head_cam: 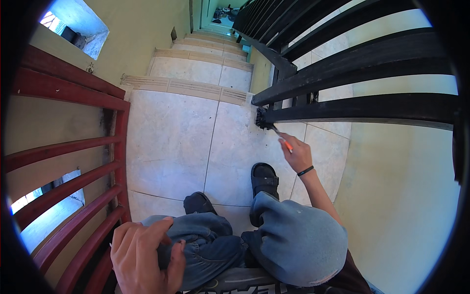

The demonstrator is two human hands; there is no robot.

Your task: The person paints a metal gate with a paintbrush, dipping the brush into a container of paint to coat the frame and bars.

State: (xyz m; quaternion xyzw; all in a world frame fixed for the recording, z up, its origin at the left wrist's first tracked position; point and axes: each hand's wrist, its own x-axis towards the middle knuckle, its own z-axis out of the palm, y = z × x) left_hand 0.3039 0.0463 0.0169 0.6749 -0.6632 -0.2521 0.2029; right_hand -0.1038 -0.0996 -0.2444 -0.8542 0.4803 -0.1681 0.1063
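My right hand (296, 152) grips a paintbrush with an orange handle (288, 145) and a metal ferrule. Its dark bristle end meets the foot of a black railing post (261, 117), where wet-looking black paint covers the base. The lower black rail (360, 108) runs to the right just above the hand. Near the picture's bottom left, my left hand (141, 253) is over my left knee (191, 235), thumb and fingers apart, with nothing in it. Small dark specks lie on the white floor tiles (172, 139) near the post.
Beyond the landing, tiled stairs (187, 70) with ribbed beige nosings descend between a yellowish wall (136, 29) and the black sloping banister (270, 55). A red barred railing (123, 158) stands close on my left. My sandalled feet (265, 178) rest on the tiles.
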